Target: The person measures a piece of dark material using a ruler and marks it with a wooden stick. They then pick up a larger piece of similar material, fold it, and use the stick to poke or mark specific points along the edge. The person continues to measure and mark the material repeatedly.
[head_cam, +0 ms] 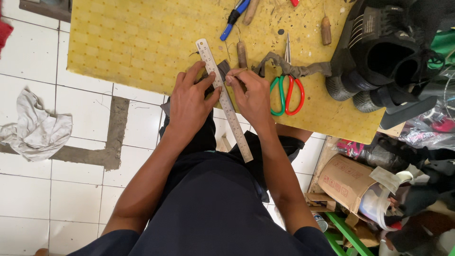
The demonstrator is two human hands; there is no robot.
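We see both forearms reaching forward from the dark-clad lap to the near edge of the yellow board (142, 42), the hands side by side and almost touching. The left hand (189, 102) lies palm down, fingers spread, its thumb and forefinger pressing a steel ruler (226, 102) flat over a small piece of grey material (222, 66). The ruler runs diagonally, its far end on the board and its near end jutting out past the board's edge above the lap. The right hand (251, 95) sits just right of the ruler, wrist bent, its fingertips pinched around a thin tool whose tip meets the grey piece beside the ruler's edge; we cannot tell what kind of tool it is. Just right of this hand lie scissors (286, 90) with one green and one red loop, across a grey strap (298, 70). A black shoe (379, 52) rests at the board's right end.
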